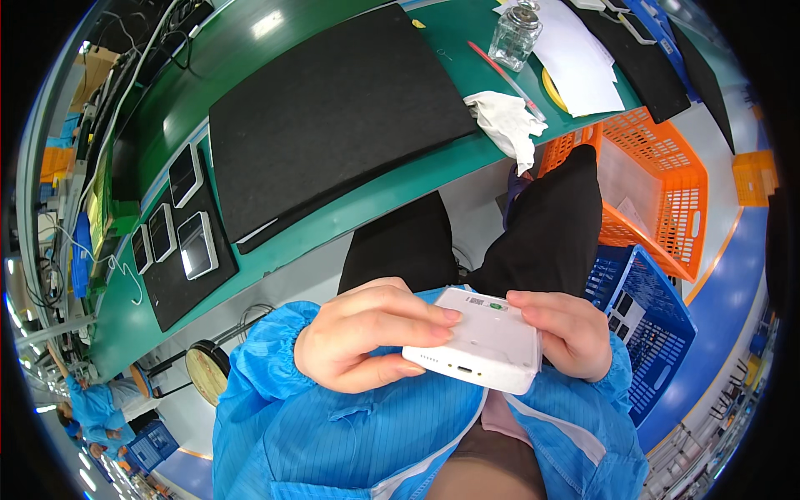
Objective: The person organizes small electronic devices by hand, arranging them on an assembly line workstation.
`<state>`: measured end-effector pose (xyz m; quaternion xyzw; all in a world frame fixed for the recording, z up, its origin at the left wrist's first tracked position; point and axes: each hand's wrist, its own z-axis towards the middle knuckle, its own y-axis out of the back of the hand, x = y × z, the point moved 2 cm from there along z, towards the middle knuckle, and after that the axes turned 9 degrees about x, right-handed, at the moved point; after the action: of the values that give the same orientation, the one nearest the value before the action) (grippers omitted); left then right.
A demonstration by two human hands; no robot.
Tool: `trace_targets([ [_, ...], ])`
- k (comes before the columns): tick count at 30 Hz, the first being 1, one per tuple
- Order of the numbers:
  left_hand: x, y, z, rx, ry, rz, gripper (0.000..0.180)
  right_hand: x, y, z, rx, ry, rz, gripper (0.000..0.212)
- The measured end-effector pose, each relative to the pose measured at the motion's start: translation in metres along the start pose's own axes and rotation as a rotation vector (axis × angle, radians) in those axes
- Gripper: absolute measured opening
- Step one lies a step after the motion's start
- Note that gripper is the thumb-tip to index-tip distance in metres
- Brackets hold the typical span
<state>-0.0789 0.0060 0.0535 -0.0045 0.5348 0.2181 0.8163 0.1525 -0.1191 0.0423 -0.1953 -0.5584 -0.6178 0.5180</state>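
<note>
Close to my body, above my lap, I hold a white rectangular electronic device (487,342) with rounded corners. A small port and tiny holes show on its near edge, and a printed label with a green mark sits on its upper face. My left hand (367,333) grips it from the left, fingertips resting on the face and the edge. My right hand (571,332) holds its right side, with the fingers curled at the edge. The underside of the device is hidden.
A black mat (342,117) covers much of the green table (312,237). Several white devices with dark screens (197,246) lie on a smaller black mat at left. A white cloth (507,125), a red pen (492,67) and a glass jar (515,37) lie beyond. Orange (696,192) and blue (679,350) crates stand at right.
</note>
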Motion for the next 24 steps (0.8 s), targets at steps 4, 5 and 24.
trace_targets([
  [4, -0.0011, 0.0000, 0.0004, 0.015, -0.012, 0.020, 0.030, -0.0009, -0.0008, 0.0013, -0.009, 0.012, -0.012, 0.040],
  [5, -0.0016, 0.0000, 0.0004, 0.019, -0.012, 0.024, 0.031, -0.0011, -0.0011, 0.0014, -0.014, 0.011, -0.007, 0.040],
  [24, -0.0026, 0.0017, -0.0010, 0.036, 0.016, 0.025, 0.031, -0.0023, -0.0051, 0.0019, -0.014, -0.009, 0.016, 0.039],
])
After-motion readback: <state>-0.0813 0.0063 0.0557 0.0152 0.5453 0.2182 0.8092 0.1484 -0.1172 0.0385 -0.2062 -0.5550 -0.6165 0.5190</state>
